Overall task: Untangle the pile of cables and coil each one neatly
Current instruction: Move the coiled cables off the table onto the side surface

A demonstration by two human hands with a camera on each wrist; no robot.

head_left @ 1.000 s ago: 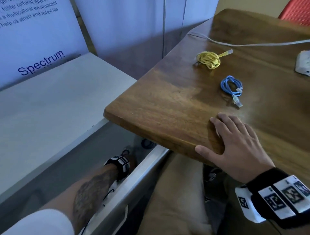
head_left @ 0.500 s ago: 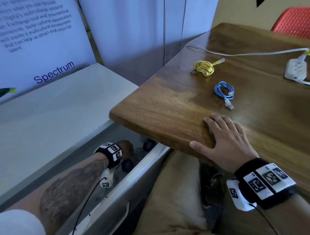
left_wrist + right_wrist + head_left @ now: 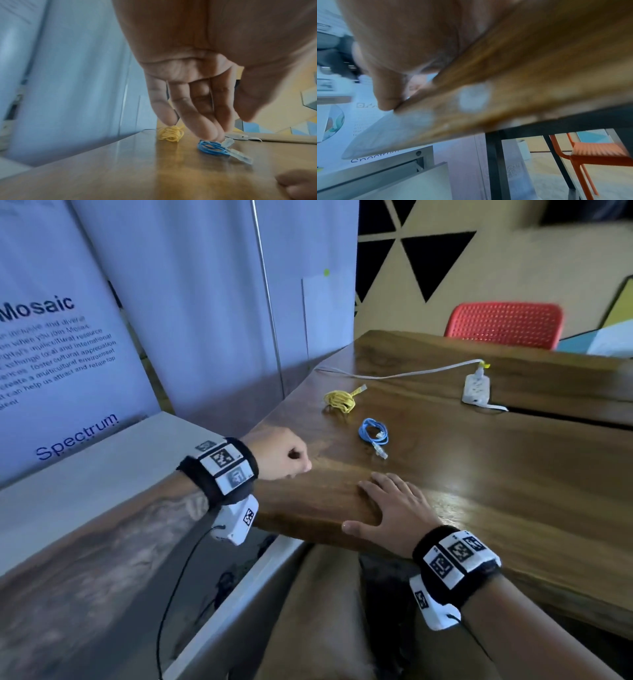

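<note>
A yellow cable (image 3: pixel 339 401) (image 3: pixel 170 133) lies bundled on the wooden table (image 3: pixel 496 491) near its far left side. A coiled blue cable (image 3: pixel 373 433) (image 3: pixel 211 148) with clear plugs lies just nearer. My left hand (image 3: pixel 284 455) (image 3: pixel 197 108) hovers over the table's left edge, short of the blue coil. Its fingers hang loosely curled and hold nothing I can see. My right hand (image 3: pixel 394 508) (image 3: pixel 402 40) lies flat on the table's near corner, with the thumb over the edge.
A white power strip (image 3: pixel 476 388) with a long white cord (image 3: pixel 394 375) sits at the back of the table. A red chair (image 3: pixel 503 325) stands behind it. Left of the table are a white cabinet top (image 3: pixel 85 491) and an open drawer (image 3: pixel 239 594).
My left hand has risen out of the open drawer and now hovers over the table's left edge. The view has tilted up. My right hand has stayed on the corner.
</note>
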